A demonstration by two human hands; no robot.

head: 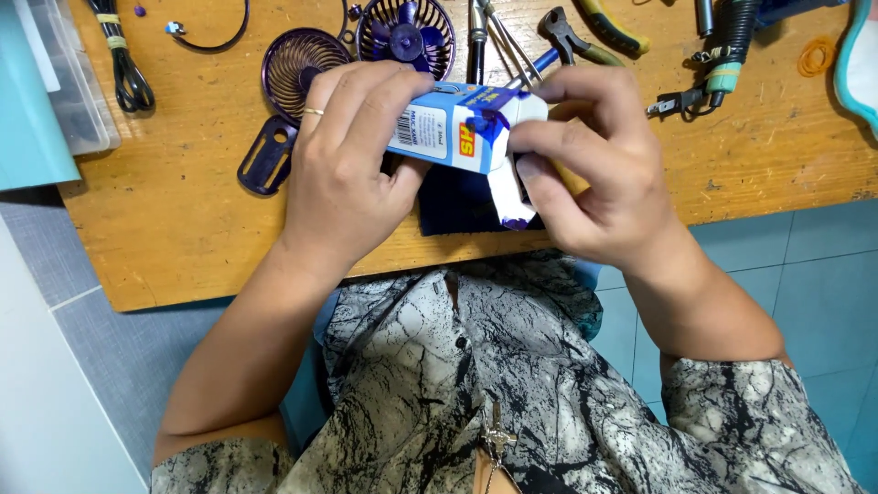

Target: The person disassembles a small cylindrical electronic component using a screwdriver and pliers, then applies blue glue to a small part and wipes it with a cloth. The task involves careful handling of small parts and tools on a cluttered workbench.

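A small blue and white carton box (457, 128) is held over the front part of a wooden table (183, 220). My left hand (347, 165), with a ring on one finger, grips the box's left end. My right hand (594, 165) holds its right end, with the thumb on the white end flap, which hangs open. A dark blue object (457, 206) lies on the table right under the box, mostly hidden.
A purple fan grille (297, 69) with a strap piece (267, 155) and a purple fan blade housing (405, 35) lie behind my hands. Pliers (576, 41), metal tools (480, 41), a plug and cable (709, 78), a coiled black cable (123, 59) and a plastic bin (69, 82) lie around.
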